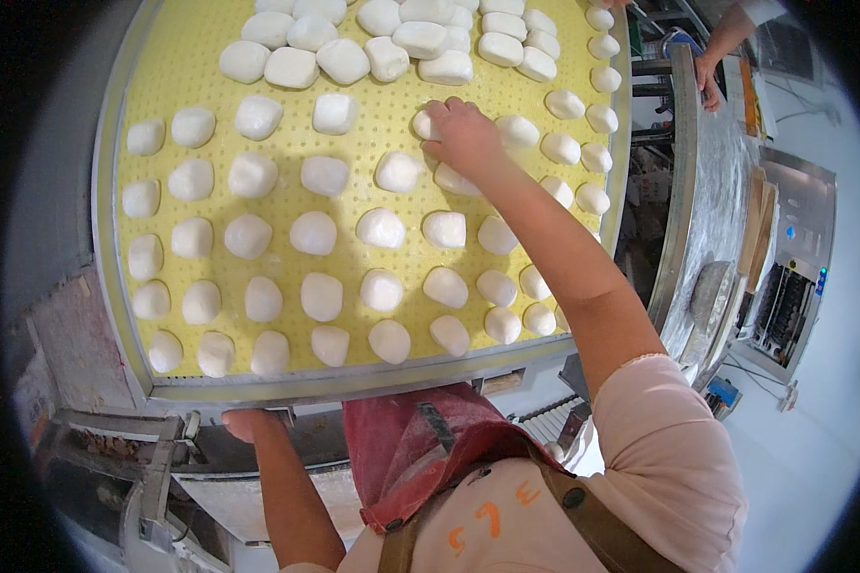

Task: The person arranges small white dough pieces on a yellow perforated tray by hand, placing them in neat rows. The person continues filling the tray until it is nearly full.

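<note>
My right hand [464, 132] is over the yellow perforated tray mat [394, 89], with its fingers and thumb around a white dough piece [424, 125]. Beside it on the right sits another rounded dough piece [517, 132], and one lies partly under my wrist [453, 179]. Loose rows of similar dough pieces, spaced apart, cover the near part of the mat. My left hand [247, 424] is low at the tray's front rim [287, 387], partly hidden under it, so its grip does not show.
A tight cluster of dough pieces [344, 61] lies at the tray's far side. Right of the tray stands a floury metal-edged table [717, 193], where another person's hand [706, 82] rests. A control cabinet [795, 251] stands beyond. My red apron [430, 444] hangs at the front rim.
</note>
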